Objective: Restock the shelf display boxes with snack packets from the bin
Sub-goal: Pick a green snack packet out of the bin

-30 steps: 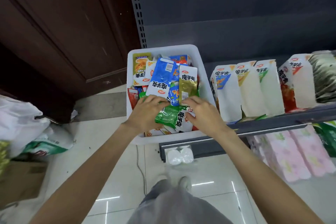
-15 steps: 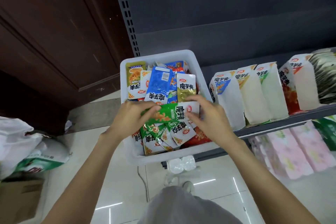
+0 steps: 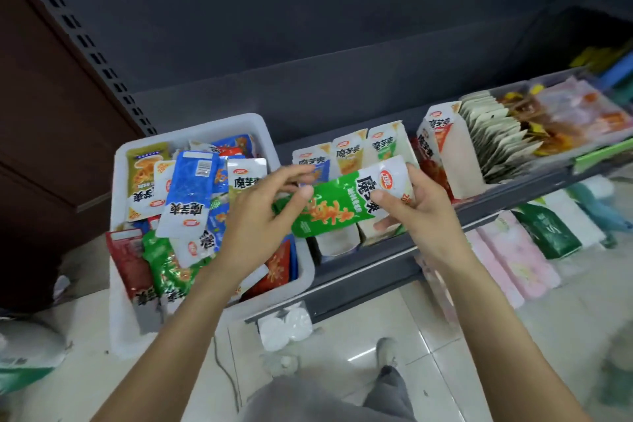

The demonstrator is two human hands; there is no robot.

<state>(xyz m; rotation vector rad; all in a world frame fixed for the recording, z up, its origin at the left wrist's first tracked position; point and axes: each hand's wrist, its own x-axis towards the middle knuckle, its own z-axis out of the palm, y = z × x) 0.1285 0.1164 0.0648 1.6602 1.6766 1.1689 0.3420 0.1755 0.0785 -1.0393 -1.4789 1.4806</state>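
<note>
A green snack packet (image 3: 342, 207) is held between both hands, level, above the row of white display boxes (image 3: 349, 154) on the shelf. My left hand (image 3: 260, 219) pinches its left end with thumb and fingers. My right hand (image 3: 421, 207) grips its white right end. The white bin (image 3: 191, 128) sits to the left, holding several blue, green, red and gold packets. The boxes under the packet are partly hidden by it and by my hands.
A taller white display box (image 3: 448, 151) and a clear tray of snacks (image 3: 548, 116) stand further right on the grey shelf (image 3: 376, 260). Pink and green packs (image 3: 513, 260) lie on the floor under it. A brown cabinet (image 3: 51, 120) is at the left.
Both hands lifted the green packet out of the bin and carried it right, over the display boxes. The view swung right, showing more of the shelf.
</note>
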